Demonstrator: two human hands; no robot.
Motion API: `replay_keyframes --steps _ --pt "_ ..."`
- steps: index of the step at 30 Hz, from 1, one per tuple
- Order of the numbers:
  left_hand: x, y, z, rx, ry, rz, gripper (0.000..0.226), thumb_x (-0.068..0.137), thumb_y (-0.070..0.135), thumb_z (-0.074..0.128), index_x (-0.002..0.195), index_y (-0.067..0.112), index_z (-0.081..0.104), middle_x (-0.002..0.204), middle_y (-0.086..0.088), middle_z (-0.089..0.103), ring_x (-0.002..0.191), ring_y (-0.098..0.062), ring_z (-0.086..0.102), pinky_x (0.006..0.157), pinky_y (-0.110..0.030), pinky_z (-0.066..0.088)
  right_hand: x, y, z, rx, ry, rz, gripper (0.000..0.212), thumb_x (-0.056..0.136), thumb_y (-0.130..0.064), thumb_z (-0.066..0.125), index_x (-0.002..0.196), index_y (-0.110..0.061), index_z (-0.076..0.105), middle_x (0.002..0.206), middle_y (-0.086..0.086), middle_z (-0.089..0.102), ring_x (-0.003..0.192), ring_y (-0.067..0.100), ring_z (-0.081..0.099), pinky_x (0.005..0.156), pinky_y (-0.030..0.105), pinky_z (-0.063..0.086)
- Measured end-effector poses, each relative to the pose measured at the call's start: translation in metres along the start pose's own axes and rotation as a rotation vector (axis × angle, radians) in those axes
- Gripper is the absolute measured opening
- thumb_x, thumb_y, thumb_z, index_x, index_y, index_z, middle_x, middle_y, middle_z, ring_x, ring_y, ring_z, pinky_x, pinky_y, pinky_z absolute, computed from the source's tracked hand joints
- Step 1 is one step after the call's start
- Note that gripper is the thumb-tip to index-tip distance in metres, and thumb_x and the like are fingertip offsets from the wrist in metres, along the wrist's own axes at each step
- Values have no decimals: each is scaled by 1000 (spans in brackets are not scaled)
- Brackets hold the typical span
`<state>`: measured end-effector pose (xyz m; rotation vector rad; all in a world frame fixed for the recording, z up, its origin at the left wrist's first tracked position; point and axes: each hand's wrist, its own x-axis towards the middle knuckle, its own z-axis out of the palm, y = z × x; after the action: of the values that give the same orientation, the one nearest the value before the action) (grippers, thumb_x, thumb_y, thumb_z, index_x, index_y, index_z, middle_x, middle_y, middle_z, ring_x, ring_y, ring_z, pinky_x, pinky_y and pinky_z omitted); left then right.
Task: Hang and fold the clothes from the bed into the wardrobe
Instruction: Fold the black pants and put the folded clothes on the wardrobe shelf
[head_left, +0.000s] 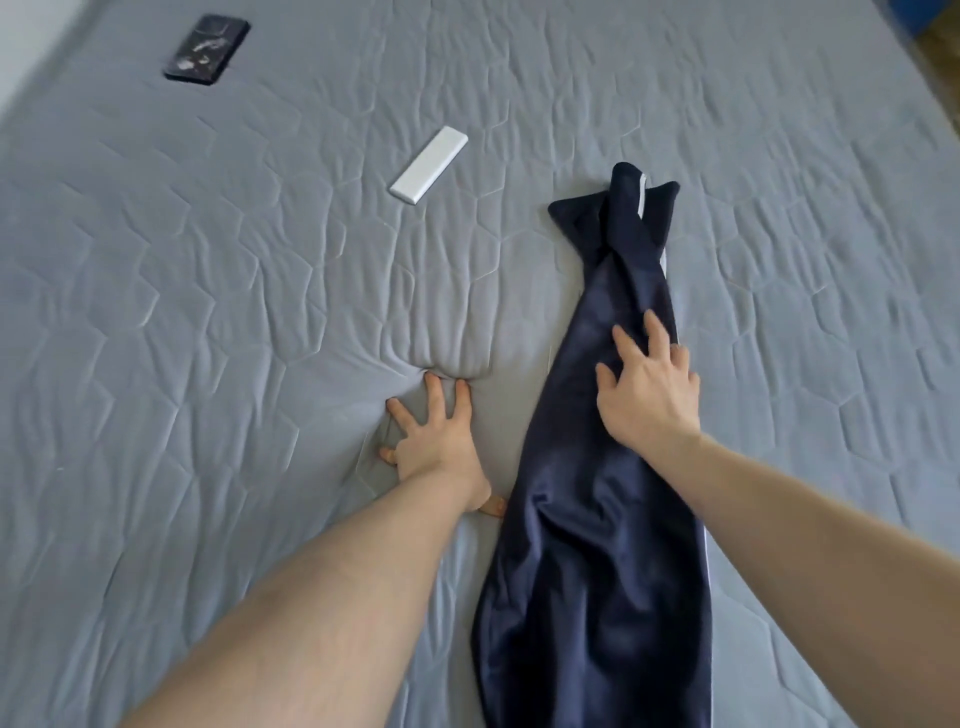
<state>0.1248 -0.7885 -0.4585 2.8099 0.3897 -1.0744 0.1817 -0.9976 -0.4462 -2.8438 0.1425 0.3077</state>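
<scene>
A pair of dark navy trousers (597, 545) with a thin white side stripe lies lengthwise on the grey quilted bed (208, 260), its leg ends crossed at the far end. My right hand (644, 384) rests flat on the trousers about halfway along, fingers spread and straight. My left hand (436, 436) presses into the bedcover to the left of the trousers, fingers spread, and the cover wrinkles ahead of its fingertips. Neither hand holds anything. The wardrobe is out of view.
A white remote-like bar (428, 165) lies on the bed beyond my left hand. A black phone (208, 49) sits at the far left of the bed. A wooden floor strip (937, 47) shows past the bed's far right corner.
</scene>
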Motion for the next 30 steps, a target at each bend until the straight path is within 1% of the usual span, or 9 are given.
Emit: replay_keyframes --steps 5,8,11,13,15,20,24,27,30 --pt "-5 -1 -1 -28 16 15 132 74 31 83 158 42 -18 164 9 -34 153 -46 -17 116 -68 27 -86 22 44 27 -28 -90 68 106 -48 36 165 -21 16 173 1 8 159 27 6 129 44 8" --pt "-13 -12 12 -55 45 83 132 74 57 81 158 40 -19 164 6 -35 153 -45 -21 121 -66 14 -152 42 62 34 -63 -99 71 106 -53 31 166 -24 6 173 -4 -2 159 20 -6 129 39 -2" --pt "-41 -36 44 -21 154 186 106 89 80 44 160 34 -19 165 2 -33 154 -37 -24 126 -57 -1 -215 57 67 49 -105 -83 70 106 -55 26 165 -26 4 172 -9 -6 158 14 -12 129 37 -4" --pt "-69 -53 76 -52 210 245 85 100 70 26 162 31 -16 166 1 -33 155 -30 -25 127 -49 -7 -252 63 67 66 -131 -68 69 106 -53 26 165 -27 2 171 -11 -9 158 12 -15 129 36 -6" --pt "-103 -69 111 -132 216 276 76 104 60 25 163 29 -12 167 2 -29 155 -25 -24 127 -43 -10 -287 69 65 86 -160 -43 68 107 -51 28 165 -26 1 171 -10 -9 158 12 -14 129 38 -4" --pt "-206 -84 174 -576 191 166 63 105 52 36 160 22 30 171 3 14 157 -18 9 129 -40 10 -374 77 56 342 -162 159 73 104 -48 44 165 -25 10 171 -6 7 157 14 8 128 37 18" --pt "-286 -81 195 -794 28 21 62 89 62 59 136 22 59 135 7 52 134 -13 45 115 -34 35 -444 73 45 561 -173 460 72 98 -52 57 157 -21 31 145 -7 44 140 14 39 116 32 35" --pt "-332 -76 203 -852 -262 -82 46 85 60 68 113 25 64 114 10 65 117 -16 61 95 -32 44 -482 71 40 774 -319 692 50 89 -54 71 129 -28 57 120 -15 67 116 10 64 99 33 51" --pt "-369 -79 219 -752 -506 -76 37 85 47 73 116 34 57 117 15 64 116 -12 60 99 -32 46 -510 75 36 781 -507 730 32 82 -37 82 107 -30 63 99 -14 75 95 7 71 88 33 57"
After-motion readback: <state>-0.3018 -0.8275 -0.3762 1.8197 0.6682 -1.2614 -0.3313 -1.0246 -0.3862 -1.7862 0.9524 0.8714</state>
